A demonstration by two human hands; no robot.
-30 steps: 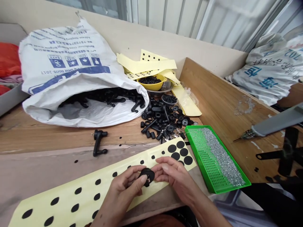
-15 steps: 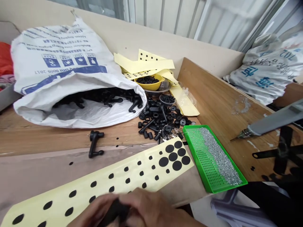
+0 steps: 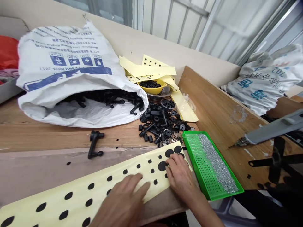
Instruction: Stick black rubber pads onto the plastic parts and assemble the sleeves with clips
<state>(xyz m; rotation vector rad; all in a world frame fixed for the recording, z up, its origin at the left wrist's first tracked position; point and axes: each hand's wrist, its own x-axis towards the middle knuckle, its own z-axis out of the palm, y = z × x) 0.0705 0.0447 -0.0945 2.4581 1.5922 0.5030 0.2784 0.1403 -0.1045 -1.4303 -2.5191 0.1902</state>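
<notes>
My left hand (image 3: 120, 201) and right hand (image 3: 180, 175) lie apart, flat on the yellow dotted sheet (image 3: 78, 201) along the near edge of the wooden bench (image 3: 30, 132). The green perforated tray (image 3: 194, 164) beside it holds silver screws (image 3: 217, 164), the white sack (image 3: 59, 60) black handles (image 3: 104, 96), and the yellow bowl (image 3: 151, 90) black parts (image 3: 149, 84).

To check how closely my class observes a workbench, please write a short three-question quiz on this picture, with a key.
1. The left hand and right hand both lie on the yellow backing sheet with black dots. Which hand is nearer the green perforated tray?

2. True or false: the black crank handle lies outside the white woven sack.

3. Fill in the missing word: the yellow bowl holds small ____ parts.

Key: 1. The right hand. 2. True. 3. Black.
</notes>
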